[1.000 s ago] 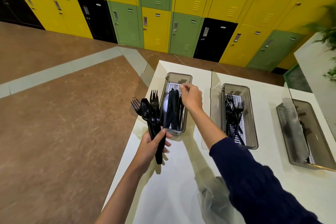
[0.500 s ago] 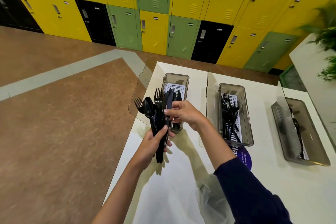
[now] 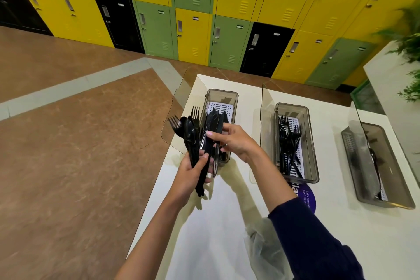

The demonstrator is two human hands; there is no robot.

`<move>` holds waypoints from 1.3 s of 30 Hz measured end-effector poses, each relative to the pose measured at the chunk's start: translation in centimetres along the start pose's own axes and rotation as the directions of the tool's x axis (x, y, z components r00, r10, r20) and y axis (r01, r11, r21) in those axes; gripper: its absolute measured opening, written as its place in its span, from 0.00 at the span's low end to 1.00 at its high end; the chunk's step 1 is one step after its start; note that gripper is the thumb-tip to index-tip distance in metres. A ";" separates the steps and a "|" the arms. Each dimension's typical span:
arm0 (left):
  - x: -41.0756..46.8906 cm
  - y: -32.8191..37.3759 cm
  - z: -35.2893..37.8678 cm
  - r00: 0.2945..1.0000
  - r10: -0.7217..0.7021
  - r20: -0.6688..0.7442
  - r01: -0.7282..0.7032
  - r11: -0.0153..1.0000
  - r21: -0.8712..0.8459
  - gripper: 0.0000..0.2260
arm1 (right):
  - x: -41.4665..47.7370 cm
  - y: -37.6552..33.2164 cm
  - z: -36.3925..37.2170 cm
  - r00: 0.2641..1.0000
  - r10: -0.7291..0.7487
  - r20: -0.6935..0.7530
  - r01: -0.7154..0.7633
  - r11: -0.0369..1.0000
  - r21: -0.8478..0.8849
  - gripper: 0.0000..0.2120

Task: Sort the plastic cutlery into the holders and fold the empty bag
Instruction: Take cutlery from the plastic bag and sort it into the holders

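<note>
My left hand (image 3: 193,173) grips a mixed bundle of black plastic cutlery (image 3: 193,141) above the white worktop (image 3: 204,245). My right hand (image 3: 231,141) pinches one knife out; next it likely belongs in the smoky plastic holder (image 3: 223,98) at twelve o'clock.
</note>
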State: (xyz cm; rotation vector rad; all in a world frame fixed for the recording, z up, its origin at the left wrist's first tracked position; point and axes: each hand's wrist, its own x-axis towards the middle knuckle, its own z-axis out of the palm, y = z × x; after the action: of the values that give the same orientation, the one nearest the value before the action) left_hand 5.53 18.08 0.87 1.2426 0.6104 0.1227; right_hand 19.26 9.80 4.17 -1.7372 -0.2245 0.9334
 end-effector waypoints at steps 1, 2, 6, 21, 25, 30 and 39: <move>0.1 0.0 0.0 1.000 0.003 0.004 -0.003 1.000 -0.004 0.04 | 0.2 0.2 0.2 1.000 -0.003 -0.026 0.004 1.000 0.018 0.14; 0.1 -0.1 0.1 1.000 0.004 0.006 -0.004 1.000 -0.016 0.04 | 0.3 0.4 0.3 0.999 -0.005 -0.052 0.007 0.999 0.042 0.15; 0.2 -0.4 0.1 1.000 0.004 -0.010 -0.005 0.996 -0.086 0.06 | 0.9 0.8 0.3 0.996 0.005 -0.084 0.006 0.992 0.127 0.14; 0.8 -0.6 -0.1 0.994 0.047 -0.097 -0.056 0.994 -0.092 0.03 | 0.8 0.5 0.2 0.999 0.027 -0.032 -0.024 0.996 0.091 0.07; 0.8 -0.5 0.0 0.995 0.056 -0.087 -0.065 0.992 -0.105 0.02 | 0.5 0.4 0.4 0.999 0.049 -0.020 -0.048 0.997 0.056 0.13; 1.3 -0.7 0.2 0.986 0.093 -0.140 -0.100 0.994 -0.048 0.04 | 0.1 0.2 0.6 0.999 0.034 -0.015 -0.034 0.999 -0.023 0.10; 1.4 -1.0 -0.1 0.997 0.018 -0.073 -0.026 0.995 -0.100 0.02 | 1.3 -1.0 -0.1 0.984 -0.036 -0.174 0.048 0.997 0.065 0.06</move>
State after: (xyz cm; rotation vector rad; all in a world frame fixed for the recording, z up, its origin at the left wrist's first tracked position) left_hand 6.44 18.40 -0.54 1.1516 0.6451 0.2147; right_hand 20.49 10.87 4.45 -1.7313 -0.1140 0.7468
